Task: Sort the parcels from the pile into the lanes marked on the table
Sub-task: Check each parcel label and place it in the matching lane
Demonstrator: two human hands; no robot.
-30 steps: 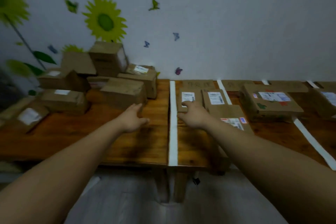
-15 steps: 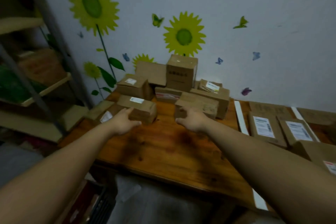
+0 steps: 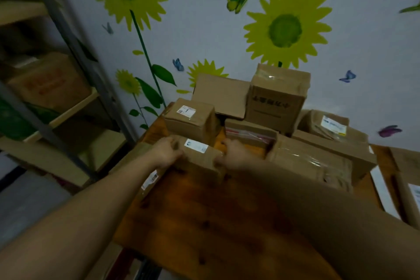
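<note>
At the front of the pile (image 3: pixel 277 98) of parcels on the wooden table (image 3: pixel 216 223), toward twelve o'clock, a small cardboard box (image 3: pixel 200 161) with a white label sits between two hands, the left hand (image 3: pixel 167 151) gripping its nine o'clock end and the right hand (image 3: pixel 236 154) its three o'clock end, fingers curled round it.

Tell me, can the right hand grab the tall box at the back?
Probably not yet. The right hand and left hand both grip the front parcel. The tall box sits farther back atop the pile, its front bare, so a freed hand could likely reach it.
</note>
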